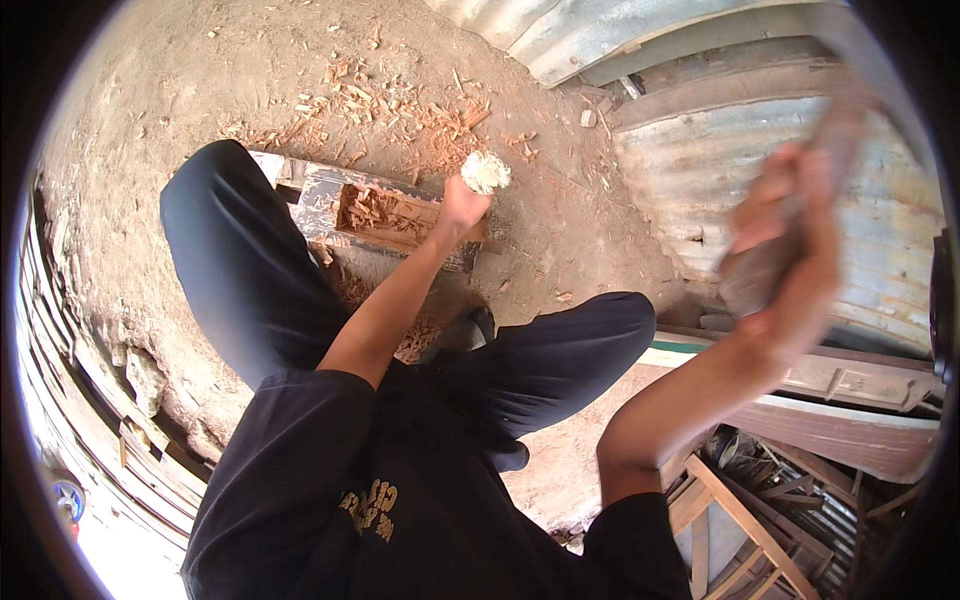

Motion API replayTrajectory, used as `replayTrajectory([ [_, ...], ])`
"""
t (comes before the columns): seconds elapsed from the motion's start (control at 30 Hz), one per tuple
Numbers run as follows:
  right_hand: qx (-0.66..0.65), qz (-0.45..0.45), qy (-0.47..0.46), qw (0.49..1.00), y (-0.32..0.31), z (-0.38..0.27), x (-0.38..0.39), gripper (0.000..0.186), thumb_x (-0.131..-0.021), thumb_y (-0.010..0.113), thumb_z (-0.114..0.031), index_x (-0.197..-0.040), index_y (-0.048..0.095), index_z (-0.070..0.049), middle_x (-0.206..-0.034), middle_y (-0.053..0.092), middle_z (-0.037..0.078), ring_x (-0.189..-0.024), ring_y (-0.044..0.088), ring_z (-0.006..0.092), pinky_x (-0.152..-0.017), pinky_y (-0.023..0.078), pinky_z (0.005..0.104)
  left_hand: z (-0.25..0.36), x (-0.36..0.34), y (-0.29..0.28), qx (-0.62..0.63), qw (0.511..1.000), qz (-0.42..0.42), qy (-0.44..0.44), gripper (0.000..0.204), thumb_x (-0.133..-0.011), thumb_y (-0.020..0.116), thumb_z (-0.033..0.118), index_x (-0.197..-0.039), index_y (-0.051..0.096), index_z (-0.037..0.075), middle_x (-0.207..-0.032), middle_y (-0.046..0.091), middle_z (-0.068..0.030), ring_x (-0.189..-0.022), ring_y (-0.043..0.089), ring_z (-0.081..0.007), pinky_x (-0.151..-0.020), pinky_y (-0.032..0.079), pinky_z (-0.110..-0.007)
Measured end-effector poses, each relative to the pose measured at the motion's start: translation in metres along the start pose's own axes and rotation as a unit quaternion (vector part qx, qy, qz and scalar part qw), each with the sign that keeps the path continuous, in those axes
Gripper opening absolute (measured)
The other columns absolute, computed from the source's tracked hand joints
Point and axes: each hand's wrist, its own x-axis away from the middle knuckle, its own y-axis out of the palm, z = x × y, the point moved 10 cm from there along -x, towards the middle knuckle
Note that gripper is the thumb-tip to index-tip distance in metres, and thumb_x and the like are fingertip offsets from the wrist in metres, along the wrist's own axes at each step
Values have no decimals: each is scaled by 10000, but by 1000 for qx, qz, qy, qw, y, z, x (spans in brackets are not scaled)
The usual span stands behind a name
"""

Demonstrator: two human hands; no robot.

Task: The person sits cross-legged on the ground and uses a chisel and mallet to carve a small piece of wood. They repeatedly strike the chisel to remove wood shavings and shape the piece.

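My left hand [465,204] is closed around a chisel, whose pale, frayed handle end [486,172] sticks up above my fist; its blade is hidden. The fist is over the right end of a dark, worn wooden beam [320,187]. Cut into that beam is a rectangular recess with reddish wood chips [372,208] lying in it. Raised far out to the right, my right hand [782,205] grips a brown wooden-handled tool [838,125]. Motion smears this hand and the tool, and the tool's head cannot be made out clearly.
Shavings [440,125] are scattered over the dirt floor [150,110] beyond the beam. Corrugated metal sheets [770,165] stand close on the right. Nearer on that side are stacked boards [840,430] and a wooden frame [745,520]. My bent knees flank the beam's near side.
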Motion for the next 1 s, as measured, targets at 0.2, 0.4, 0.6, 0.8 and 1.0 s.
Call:
replayTrajectory([
  [0.2, 6, 168, -158, 973, -1, -18, -20, 189, -910, 484, -216, -840, 522, -44, -639, 494, 33, -538, 489, 135, -543, 444, 279, -10, -2, -3, -2, 1000, 12, -5, 218, -761, 654, 87, -950, 637, -21, -906, 683, -116, -848, 642, -155, -727, 485, -294],
  [0.4, 71, -177, 376, 907, 40, 293, 119, 173, -829, 611, -148, -751, 518, -24, -574, 499, 25, -482, 489, 91, -432, 402, 257, -11, 2, 5, 78, 997, -4, 20, 197, -760, 622, 52, -941, 629, -25, -886, 684, -117, -811, 631, -138, -711, 484, -291],
  [0.6, -78, -137, 436, 886, 42, 291, 128, 164, -825, 607, -142, -810, 503, -16, -643, 503, 40, -499, 490, 111, -434, 405, 270, 10, -3, -1, 42, 999, -19, 23, 163, -763, 597, 23, -923, 625, 2, -869, 678, -95, -774, 615, -147, -709, 480, -299],
  [0.8, -183, -20, 478, 859, 8, 339, 150, 138, -818, 595, -127, -832, 515, -16, -628, 487, 41, -510, 482, 124, -453, 408, 287, -39, -22, -31, 26, 994, 23, -99, 157, -803, 616, 89, -929, 594, -3, -854, 633, -104, -757, 575, -199, -745, 469, -306],
  [1.0, -380, 32, 506, 774, -7, 382, 154, 125, -829, 577, -122, -771, 476, -77, -641, 466, -1, -535, 452, 82, -513, 402, 262, -45, -24, -62, 223, 953, 29, -202, 170, -812, 581, 130, -666, 502, 93, -486, 408, 13, -393, 297, -60, -369, 262, -236],
])
